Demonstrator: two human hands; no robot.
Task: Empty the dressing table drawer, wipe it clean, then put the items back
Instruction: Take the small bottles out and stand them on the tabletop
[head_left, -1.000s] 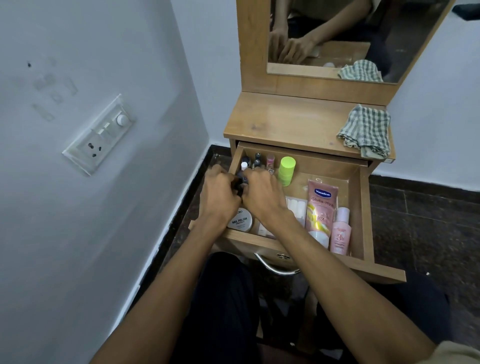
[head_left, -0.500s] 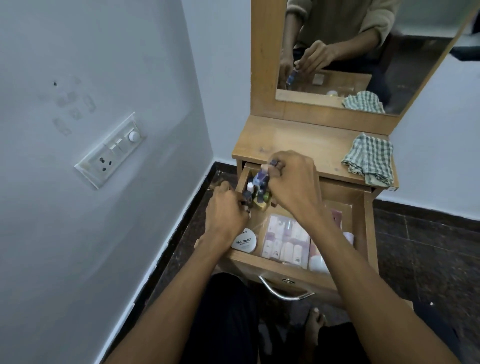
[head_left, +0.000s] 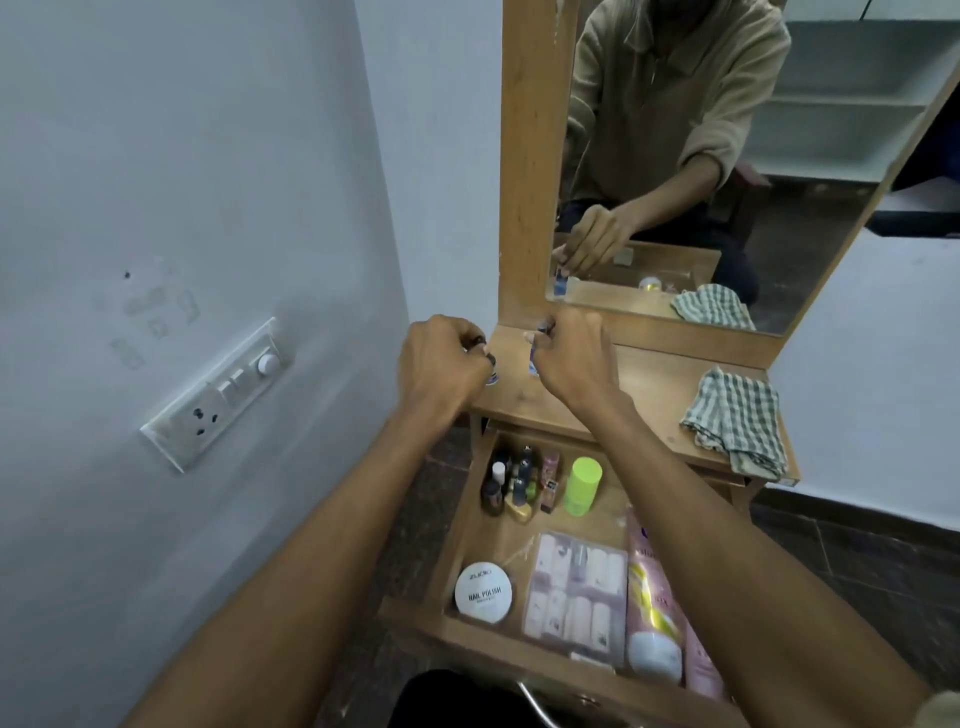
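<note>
Head view: both hands are raised over the far left corner of the dressing table top, where emptied items can stand while the drawer below is wiped. Left hand has its fingers curled round a small bottle, of which only the lower end shows. Right hand pinches another small bottle, partly hidden by the fingers. Neither bottle can be confirmed as touching the top.

Drawer is pulled out toward the person and is not yet emptied. At its far left stands a cluster of small bottles, with a green container to the right. At the near end lie a round nail polish tub, a clear packet and a pink tube.

Checked cloth lies at the right edge of the top, ready for wiping.
</note>
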